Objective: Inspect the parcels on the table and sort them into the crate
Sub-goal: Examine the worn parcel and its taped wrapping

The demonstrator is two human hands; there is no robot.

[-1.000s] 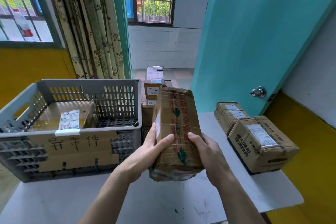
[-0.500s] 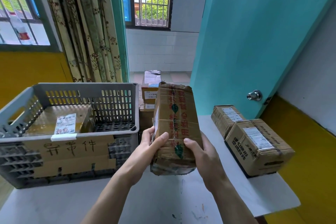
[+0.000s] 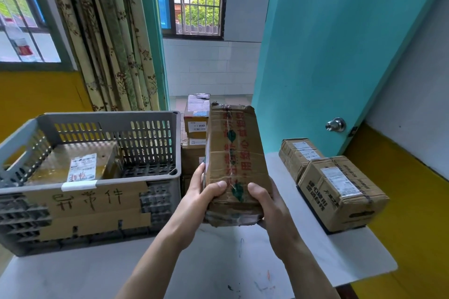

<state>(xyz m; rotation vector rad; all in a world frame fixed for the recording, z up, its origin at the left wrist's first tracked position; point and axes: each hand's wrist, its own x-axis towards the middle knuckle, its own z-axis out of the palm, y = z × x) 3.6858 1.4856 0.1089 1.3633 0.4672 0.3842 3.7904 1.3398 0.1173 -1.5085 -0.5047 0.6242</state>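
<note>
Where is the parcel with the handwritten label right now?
It lies flat inside the grey crate, at its left, on the table's left side.

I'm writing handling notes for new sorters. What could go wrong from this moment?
1. The held parcel is crushed and torn at its lower end; it might split while the left hand and right hand grip it there.
2. The gray crate already holds a parcel, so a careless drop could land on it.

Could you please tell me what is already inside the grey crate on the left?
Inside the grey crate lies one flat brown parcel with a white shipping label on top. Bare crate floor shows to its right; anything beneath the parcel or against the near wall is hidden.
</note>
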